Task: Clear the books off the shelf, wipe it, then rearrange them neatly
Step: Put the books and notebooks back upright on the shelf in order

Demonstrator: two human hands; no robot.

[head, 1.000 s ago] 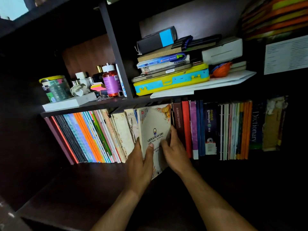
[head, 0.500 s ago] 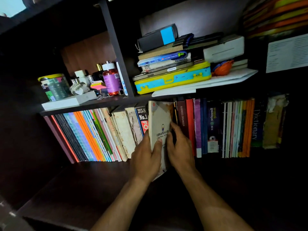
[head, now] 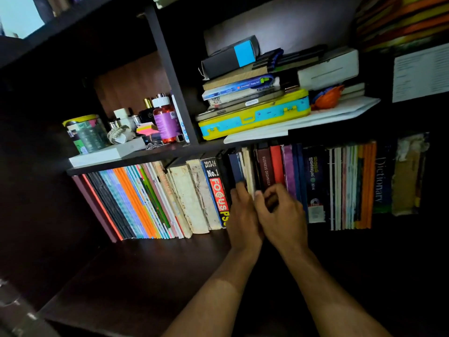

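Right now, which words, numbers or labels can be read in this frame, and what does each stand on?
"2013-14", "No.1", "FOCUS": spine of the black book on the lower shelf, left of the hands.
"BUSINESS ORGANISER": spine of the maroon book.
"2014": spine of the dark book; its other script is not legible to me.
"Dictionary": spine of the dark blue book.
Too small or blurred: the white sheet, the purple bottle label, the QR-code book.

A home study nook: dark wooden shelf (head: 150, 271) crammed with schoolbooks (head: 136, 200), a dictionary (head: 381, 181) and toiletry bottles (head: 165, 120).
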